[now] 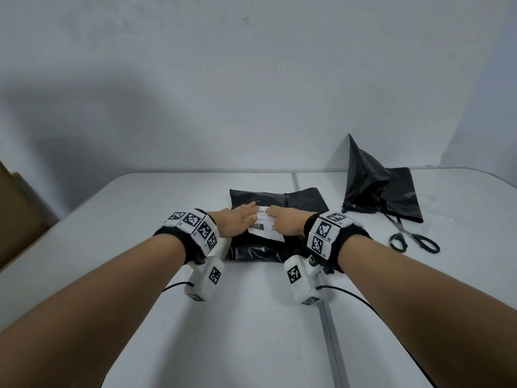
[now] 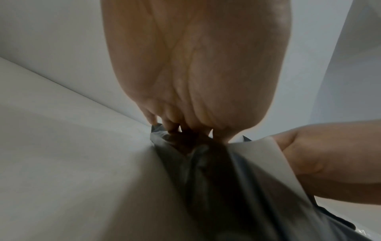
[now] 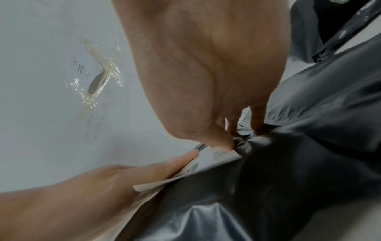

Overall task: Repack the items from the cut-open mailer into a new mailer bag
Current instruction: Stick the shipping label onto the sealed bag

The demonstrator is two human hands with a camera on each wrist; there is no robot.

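Observation:
A filled black mailer (image 1: 303, 200) lies flat in the middle of the white table (image 1: 140, 219), with a white printed label (image 1: 265, 231) on top. My left hand (image 1: 246, 217) lies flat on the label's left part, fingers straight. My right hand (image 1: 275, 213) presses its fingertips onto the label's right edge and the black plastic beside it. In the left wrist view the left fingertips (image 2: 173, 128) press on the mailer (image 2: 206, 179) beside the label (image 2: 264, 156). In the right wrist view the thumb tip (image 3: 223, 143) sits on the label (image 3: 218, 156). What the mailer holds is hidden.
The cut-open black mailer (image 1: 386, 191) stands crumpled at the back right, with black scissors (image 1: 414, 239) beside it. A brown cardboard box (image 1: 16, 205) stands off the table's left edge. A metal seam (image 1: 330, 317) runs down the table. A grey wall rises behind.

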